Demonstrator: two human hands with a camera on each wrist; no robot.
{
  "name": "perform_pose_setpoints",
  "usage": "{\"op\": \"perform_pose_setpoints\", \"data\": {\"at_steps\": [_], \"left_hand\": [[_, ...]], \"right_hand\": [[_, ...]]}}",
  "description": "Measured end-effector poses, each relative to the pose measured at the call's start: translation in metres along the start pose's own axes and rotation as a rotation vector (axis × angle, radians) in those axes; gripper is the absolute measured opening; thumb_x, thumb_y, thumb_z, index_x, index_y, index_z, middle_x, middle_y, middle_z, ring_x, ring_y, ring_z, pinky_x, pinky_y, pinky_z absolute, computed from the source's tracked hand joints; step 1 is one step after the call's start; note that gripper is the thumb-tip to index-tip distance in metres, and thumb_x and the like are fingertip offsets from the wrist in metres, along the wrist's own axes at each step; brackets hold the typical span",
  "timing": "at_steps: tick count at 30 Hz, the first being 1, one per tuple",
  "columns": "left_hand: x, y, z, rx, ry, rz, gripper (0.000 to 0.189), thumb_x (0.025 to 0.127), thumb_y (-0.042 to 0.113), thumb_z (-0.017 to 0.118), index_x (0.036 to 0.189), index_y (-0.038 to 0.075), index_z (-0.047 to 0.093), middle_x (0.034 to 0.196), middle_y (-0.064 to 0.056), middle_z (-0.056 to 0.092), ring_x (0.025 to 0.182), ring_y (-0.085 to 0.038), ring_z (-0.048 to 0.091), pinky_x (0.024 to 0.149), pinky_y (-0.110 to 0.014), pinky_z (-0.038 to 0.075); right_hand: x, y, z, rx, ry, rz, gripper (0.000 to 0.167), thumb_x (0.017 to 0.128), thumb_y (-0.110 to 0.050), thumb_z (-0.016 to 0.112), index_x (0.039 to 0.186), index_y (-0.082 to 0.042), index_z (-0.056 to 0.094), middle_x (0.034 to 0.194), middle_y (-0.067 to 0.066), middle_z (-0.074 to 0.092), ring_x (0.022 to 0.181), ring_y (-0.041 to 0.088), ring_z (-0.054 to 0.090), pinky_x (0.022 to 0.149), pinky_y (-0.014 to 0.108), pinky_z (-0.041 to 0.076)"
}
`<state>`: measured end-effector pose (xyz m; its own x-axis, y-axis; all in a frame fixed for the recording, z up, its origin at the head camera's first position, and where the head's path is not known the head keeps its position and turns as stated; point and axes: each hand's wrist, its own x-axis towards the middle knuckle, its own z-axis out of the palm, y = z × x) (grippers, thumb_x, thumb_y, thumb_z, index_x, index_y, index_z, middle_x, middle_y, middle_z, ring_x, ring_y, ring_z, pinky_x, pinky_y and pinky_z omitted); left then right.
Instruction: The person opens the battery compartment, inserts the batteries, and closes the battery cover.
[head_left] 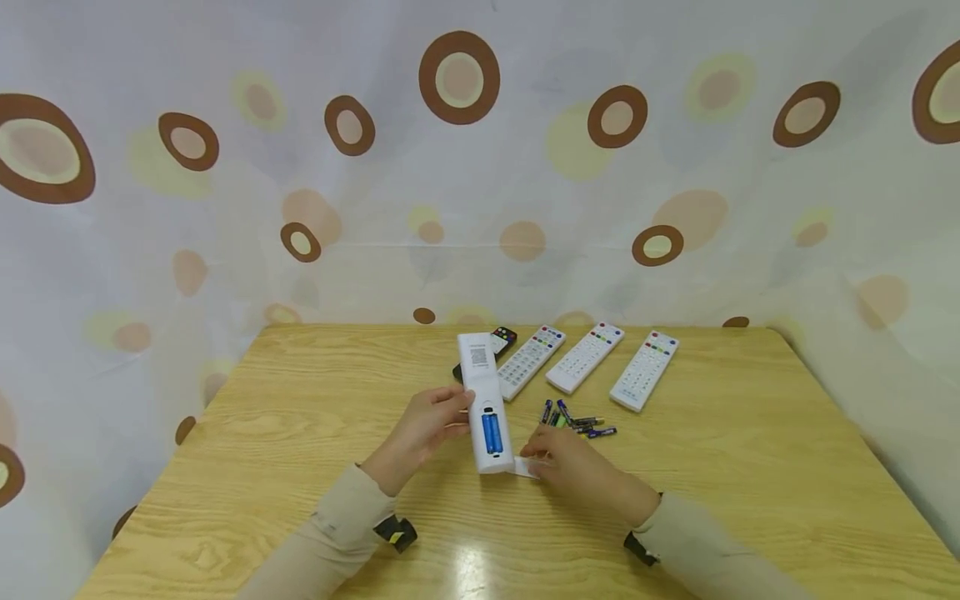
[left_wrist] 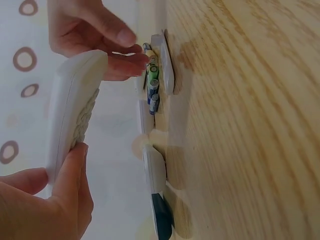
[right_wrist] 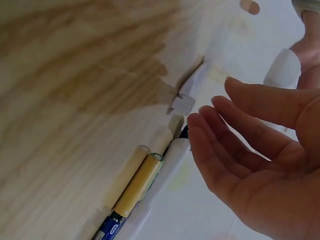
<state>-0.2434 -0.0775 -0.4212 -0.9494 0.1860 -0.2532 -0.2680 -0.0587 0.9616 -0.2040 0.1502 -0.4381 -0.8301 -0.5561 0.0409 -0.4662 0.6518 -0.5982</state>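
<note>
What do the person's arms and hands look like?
The left sleeve and right sleeve are long and beige. A black left wrist strap with a yellow mark and a black right wrist strap are worn. The left hand and right hand wear no gloves.

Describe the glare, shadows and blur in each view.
Head: white glare on the table at bottom centre; left wrist: a dim patch, shadow or reflection, beside the dark remote; right wrist: table grain looks soft, its gloss mirroring the yellow battery.

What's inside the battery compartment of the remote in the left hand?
Two blue batteries lie side by side in the open back of the white remote. The compartment floor beneath them is covered and cannot be seen.
</note>
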Motion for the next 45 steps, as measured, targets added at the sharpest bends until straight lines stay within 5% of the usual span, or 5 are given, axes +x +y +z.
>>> {"op": "perform_pose_setpoints", "data": {"at_steps": [15,22,28,33,45], "left_hand": [[-0.002,-0.001,-0.005,-0.013,-0.016,-0.001,0.035,0.097,0.012,0.057,0.126,-0.008,0.056,0.109,-0.019,0.064,0.084,-0.017,0.064,0.072,-0.024,0.057],[-0.005,0.0,-0.003,-0.024,-0.02,0.017,0.033,0.097,0.011,0.058,0.123,-0.009,0.057,0.106,-0.019,0.065,0.083,-0.017,0.064,0.071,-0.025,0.057],[-0.008,0.002,-0.003,-0.027,-0.028,0.017,0.031,0.097,0.011,0.058,0.12,-0.01,0.058,0.105,-0.018,0.065,0.083,-0.017,0.064,0.073,-0.026,0.057],[-0.008,0.004,-0.004,-0.031,-0.036,0.006,0.034,0.097,0.012,0.059,0.123,-0.01,0.056,0.108,-0.019,0.064,0.086,-0.019,0.063,0.076,-0.027,0.057],[-0.005,0.01,0.001,-0.016,-0.046,0.03,0.036,0.097,0.014,0.059,0.125,-0.008,0.056,0.112,-0.021,0.063,0.087,-0.019,0.064,0.08,-0.032,0.057]], "right_hand": [[-0.002,0.0,0.008,-0.241,-0.04,-0.113,0.014,0.087,0.007,0.061,0.1,0.007,0.067,0.089,0.006,0.056,0.086,0.022,0.06,0.078,0.034,0.054],[-0.002,-0.004,-0.01,-0.142,0.025,0.014,0.02,0.089,0.009,0.058,0.108,0.006,0.063,0.102,0.015,0.065,0.095,0.027,0.063,0.08,0.042,0.054],[0.001,-0.013,-0.029,-0.065,0.3,-0.021,0.014,0.089,0.004,0.062,0.102,0.001,0.064,0.092,0.01,0.067,0.076,0.014,0.059,0.063,0.028,0.053],[0.004,-0.018,-0.035,0.039,0.473,-0.097,0.014,0.091,0.001,0.063,0.104,-0.001,0.067,0.095,0.006,0.066,0.082,0.016,0.061,0.068,0.028,0.056],[0.011,-0.038,-0.047,0.28,0.445,-0.203,0.014,0.09,-0.001,0.065,0.104,-0.002,0.065,0.099,0.009,0.064,0.079,0.019,0.063,0.066,0.024,0.056]]}}
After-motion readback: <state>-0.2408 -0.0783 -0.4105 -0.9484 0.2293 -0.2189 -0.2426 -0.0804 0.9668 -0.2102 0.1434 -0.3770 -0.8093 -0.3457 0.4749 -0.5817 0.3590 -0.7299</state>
